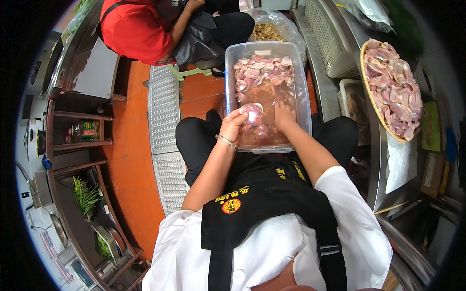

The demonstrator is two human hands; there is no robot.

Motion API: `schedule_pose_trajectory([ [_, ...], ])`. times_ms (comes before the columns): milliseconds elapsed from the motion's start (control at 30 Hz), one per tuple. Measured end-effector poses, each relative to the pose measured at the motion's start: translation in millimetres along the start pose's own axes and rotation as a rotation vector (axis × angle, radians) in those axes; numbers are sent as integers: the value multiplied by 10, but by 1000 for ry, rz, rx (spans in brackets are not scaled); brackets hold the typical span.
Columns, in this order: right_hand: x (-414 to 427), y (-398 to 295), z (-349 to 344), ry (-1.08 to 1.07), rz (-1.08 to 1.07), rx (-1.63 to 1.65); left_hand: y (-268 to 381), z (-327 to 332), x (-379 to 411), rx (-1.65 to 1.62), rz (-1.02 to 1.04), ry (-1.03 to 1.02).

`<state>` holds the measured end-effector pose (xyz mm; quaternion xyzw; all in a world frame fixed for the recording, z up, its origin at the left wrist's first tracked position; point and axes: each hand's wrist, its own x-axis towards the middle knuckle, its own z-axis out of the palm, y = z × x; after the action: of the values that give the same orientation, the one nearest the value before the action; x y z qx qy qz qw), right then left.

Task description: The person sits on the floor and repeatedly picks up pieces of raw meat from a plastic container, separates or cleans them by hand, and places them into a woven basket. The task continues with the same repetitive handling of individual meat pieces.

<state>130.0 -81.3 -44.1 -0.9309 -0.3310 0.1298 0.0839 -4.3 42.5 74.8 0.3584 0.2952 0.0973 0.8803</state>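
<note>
A clear plastic tub (305, 91) stands between my knees, with reddish, murky water (267, 94) in it. My left hand (233, 125) grips a raw, shiny piece of meat that looks like a poultry gizzard (252, 112), thumb on top, above the tub's left side. Just below it, another round gizzard (261, 132) lies in the water. My right hand (284, 115) reaches into the water at the tub's right side. Its fingertips are partly under the surface, and whatever lies beneath them is hidden. Many gizzards (264, 71) are heaped at the tub's far end.
A woven tray (367, 92) piled with gizzards rests on the steel counter (378, 174) at right, near a white perforated crate (327, 40). A person in red (134, 32) sits ahead on the left. Metal drain grating (164, 109) crosses the orange floor; shelves (82, 143) stand left.
</note>
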Motion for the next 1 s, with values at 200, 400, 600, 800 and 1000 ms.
schedule_pose_trajectory([
  [200, 6, -12, -210, -215, -316, -42, -64, -169, 134, -4, 54, -54],
  [400, -134, -151, -913, 93, -246, 1045, -164, -23, 132, -109, 53, -90],
  [600, -352, -335, -1048, 134, -280, 1087, -233, -4, 169, -148, -15, -94],
  [800, -349, -349, -973, 255, -273, 1131, -312, 52, 172, -185, 1, -108],
  [1000, -313, -338, -980, 439, -381, 753, -325, 90, 155, -173, 20, -126],
])
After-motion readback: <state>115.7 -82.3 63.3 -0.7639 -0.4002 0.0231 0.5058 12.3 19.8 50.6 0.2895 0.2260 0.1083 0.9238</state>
